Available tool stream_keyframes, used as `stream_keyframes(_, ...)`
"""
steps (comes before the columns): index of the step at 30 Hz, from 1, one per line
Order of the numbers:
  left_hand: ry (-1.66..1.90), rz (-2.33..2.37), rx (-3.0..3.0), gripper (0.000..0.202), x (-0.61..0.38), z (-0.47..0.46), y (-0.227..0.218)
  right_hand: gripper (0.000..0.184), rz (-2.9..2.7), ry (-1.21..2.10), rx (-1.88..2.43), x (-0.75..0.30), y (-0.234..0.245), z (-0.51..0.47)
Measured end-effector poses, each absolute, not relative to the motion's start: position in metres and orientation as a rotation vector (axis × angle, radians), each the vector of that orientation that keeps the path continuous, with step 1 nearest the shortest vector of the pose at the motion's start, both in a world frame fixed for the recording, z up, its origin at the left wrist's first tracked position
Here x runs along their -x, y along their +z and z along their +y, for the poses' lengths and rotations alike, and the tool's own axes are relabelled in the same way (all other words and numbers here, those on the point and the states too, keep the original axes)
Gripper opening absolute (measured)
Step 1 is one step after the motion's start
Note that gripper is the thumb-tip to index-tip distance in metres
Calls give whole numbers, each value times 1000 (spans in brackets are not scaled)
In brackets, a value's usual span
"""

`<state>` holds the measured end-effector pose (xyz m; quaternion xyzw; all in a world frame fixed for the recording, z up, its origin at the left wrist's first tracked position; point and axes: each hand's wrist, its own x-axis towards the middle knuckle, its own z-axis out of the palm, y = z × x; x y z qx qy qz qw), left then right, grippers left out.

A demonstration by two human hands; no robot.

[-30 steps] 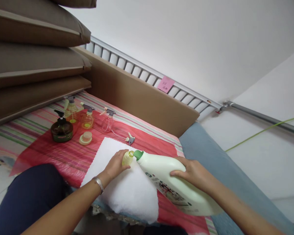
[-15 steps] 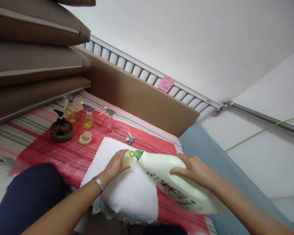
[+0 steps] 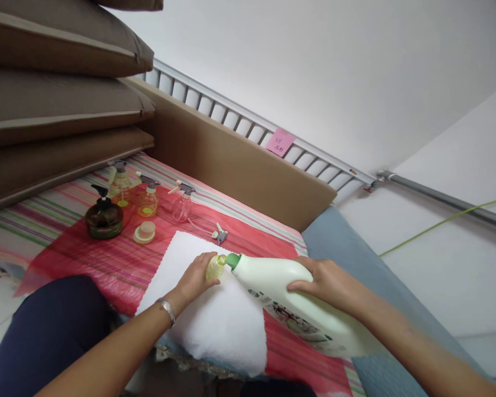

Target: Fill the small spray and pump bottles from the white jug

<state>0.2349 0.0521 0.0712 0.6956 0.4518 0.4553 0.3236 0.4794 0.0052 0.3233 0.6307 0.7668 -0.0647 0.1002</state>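
Left hand (image 3: 196, 275) is gripping open yellow bottle (image 3: 215, 268) over white mat (image 3: 227, 336); right hand (image 3: 328, 286) is clasping tilted pale-green jug (image 3: 270, 278) from above; green spout (image 3: 232, 260) is pointing into yellow bottle's neck, contact unclear.

2 containers are standing mouth to mouth over the white cloth (image 3: 240, 336). The large detergent bottle (image 3: 273, 273), of pale green plastic, is tilting on its side, its base pointing to the lower right. Its green spout (image 3: 233, 261) is reaching the open mouth of the small yellow bottle (image 3: 215, 268); whether these 2 are touching is not clear. The small bottle, translucent and without its top, is leaning toward the spout.
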Motion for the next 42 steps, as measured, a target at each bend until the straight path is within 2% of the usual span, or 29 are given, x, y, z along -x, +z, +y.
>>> stream_keyframes(42,1224,1169,-1843,73,-236,52,68,40,2244,-109,-1818,-473,331,5)
